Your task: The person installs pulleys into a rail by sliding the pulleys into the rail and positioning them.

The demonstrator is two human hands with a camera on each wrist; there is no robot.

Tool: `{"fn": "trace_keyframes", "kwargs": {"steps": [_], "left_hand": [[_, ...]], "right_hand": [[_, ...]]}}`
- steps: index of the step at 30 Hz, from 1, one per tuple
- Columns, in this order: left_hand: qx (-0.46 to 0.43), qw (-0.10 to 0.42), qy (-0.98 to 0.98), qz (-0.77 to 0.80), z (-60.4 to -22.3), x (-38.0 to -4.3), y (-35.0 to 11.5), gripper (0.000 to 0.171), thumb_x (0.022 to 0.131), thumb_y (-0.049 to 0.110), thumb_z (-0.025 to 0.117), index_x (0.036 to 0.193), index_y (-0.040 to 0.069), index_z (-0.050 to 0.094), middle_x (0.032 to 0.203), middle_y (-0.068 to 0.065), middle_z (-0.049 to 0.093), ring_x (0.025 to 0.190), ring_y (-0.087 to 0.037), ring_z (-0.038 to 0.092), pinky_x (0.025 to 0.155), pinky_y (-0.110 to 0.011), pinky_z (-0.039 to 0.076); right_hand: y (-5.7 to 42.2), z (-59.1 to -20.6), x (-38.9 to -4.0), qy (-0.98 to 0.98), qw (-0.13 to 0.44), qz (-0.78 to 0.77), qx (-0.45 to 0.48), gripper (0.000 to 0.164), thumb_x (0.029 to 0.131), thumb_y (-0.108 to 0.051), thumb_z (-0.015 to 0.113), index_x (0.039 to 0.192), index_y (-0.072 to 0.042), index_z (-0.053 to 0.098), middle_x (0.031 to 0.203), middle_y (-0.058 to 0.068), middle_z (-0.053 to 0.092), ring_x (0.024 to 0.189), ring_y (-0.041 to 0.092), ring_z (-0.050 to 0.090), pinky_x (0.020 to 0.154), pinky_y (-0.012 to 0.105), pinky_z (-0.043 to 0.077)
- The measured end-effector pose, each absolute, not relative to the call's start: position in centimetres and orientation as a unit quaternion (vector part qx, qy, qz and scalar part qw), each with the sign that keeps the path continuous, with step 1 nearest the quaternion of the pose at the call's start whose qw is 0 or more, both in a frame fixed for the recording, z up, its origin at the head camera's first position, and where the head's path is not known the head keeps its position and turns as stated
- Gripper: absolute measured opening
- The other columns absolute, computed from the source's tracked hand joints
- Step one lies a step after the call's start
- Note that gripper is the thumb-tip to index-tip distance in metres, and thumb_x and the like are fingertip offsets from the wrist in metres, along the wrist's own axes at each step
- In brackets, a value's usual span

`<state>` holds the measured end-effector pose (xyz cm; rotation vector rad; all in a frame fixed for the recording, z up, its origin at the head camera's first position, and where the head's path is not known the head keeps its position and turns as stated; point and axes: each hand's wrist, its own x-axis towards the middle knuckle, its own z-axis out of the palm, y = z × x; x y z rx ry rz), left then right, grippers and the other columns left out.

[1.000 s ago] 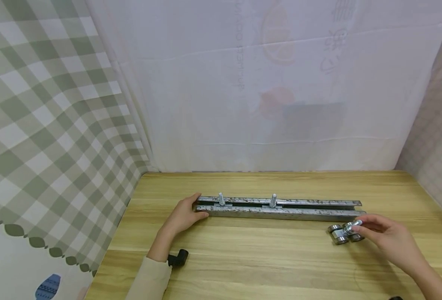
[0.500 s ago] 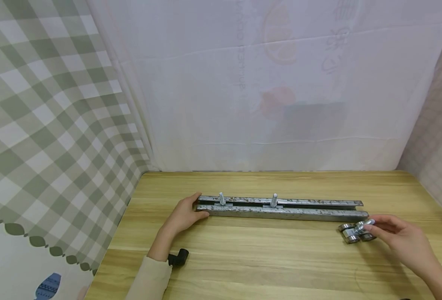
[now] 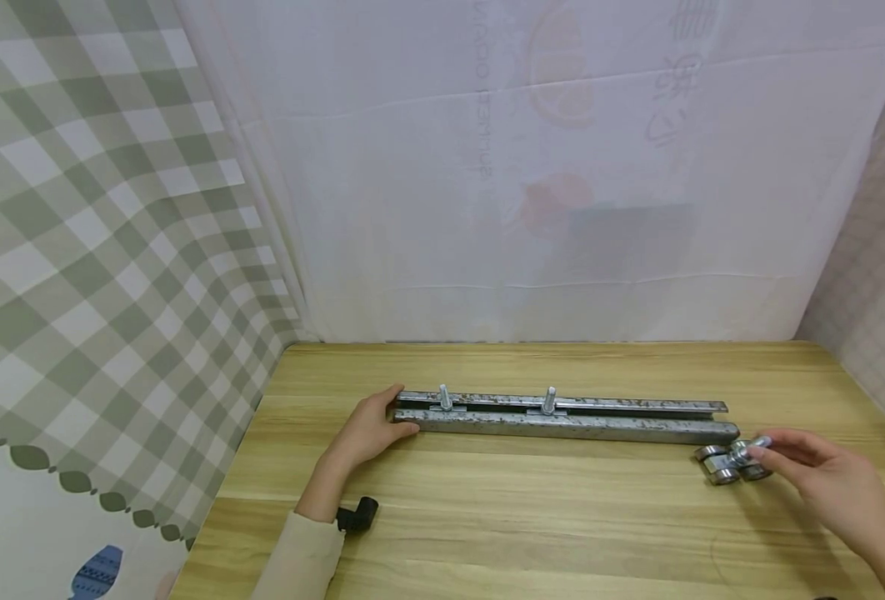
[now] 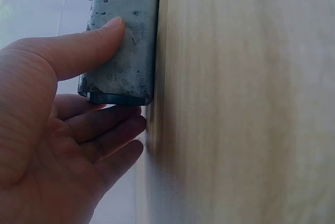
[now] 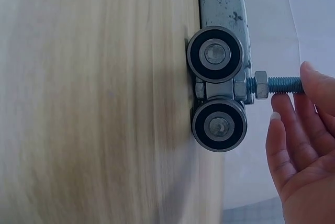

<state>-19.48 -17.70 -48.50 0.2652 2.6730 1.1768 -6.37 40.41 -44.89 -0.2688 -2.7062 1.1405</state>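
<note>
A worn steel C-channel rail [image 3: 637,429] lies lengthwise on the table, its slot facing up. Two threaded bolts [image 3: 550,402] stand up out of the slot, toward the rail's left half. My left hand [image 3: 367,431] holds the rail's left end, thumb [image 4: 107,46] on the near side and fingers behind. My right hand [image 3: 836,479] pinches the bolt [image 5: 285,85] of a four-wheeled roller trolley [image 3: 731,462]. That trolley sits just in front of the rail's right end, its bolt tilted up to the right. Its wheels [image 5: 214,54] overlap the rail's end in the right wrist view.
The wooden table [image 3: 525,525] runs back to a white cloth [image 3: 427,208]. A green checked cloth [image 3: 112,233] hangs at the left, another cloth [image 3: 877,250] at the right. A black elbow-shaped piece [image 3: 358,515] is beside the left sleeve [image 3: 300,554].
My right hand has carried the trolley to the right, from in front of the rail to about its right end. My left hand stays at the left end; the rail hardly shifts.
</note>
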Motion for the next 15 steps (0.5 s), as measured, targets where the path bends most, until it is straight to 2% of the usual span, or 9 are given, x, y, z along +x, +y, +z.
{"fn": "trace_keyframes", "kwargs": {"steps": [8,12,15], "left_hand": [[0.089,0.106,0.905,0.403,-48.4,-19.5,-17.7,0.083,0.094,0.03,0.083,0.161,0.003,0.041,0.159,-0.02,0.046,0.146,-0.04,0.043,0.116,-0.058,0.041],[0.09,0.105,0.905,0.402,-48.4,-19.5,-17.7,0.083,0.094,0.03,0.083,0.16,0.003,0.041,0.159,-0.02,0.046,0.147,-0.04,0.043,0.117,-0.057,0.041],[0.091,0.105,0.905,0.401,-48.4,-19.5,-17.7,0.083,0.093,0.03,0.083,0.16,0.003,0.041,0.159,-0.021,0.046,0.147,-0.041,0.042,0.118,-0.057,0.04]], "right_hand": [[41.4,-44.7,-6.6,-0.915,0.097,0.378,-0.107,0.025,0.096,-0.029,0.081,0.106,-0.006,0.077,0.089,-0.041,0.061,0.08,-0.027,0.051,0.059,0.006,0.046],[41.9,-44.6,-6.6,-0.916,0.099,0.371,-0.116,0.021,0.095,-0.031,0.081,0.105,-0.012,0.078,0.088,-0.043,0.059,0.08,-0.028,0.048,0.058,0.005,0.044],[42.2,-44.6,-6.5,-0.915,0.112,0.371,-0.11,0.011,0.094,-0.028,0.082,0.1,-0.019,0.079,0.087,-0.044,0.059,0.081,-0.028,0.049,0.058,0.005,0.043]]}}
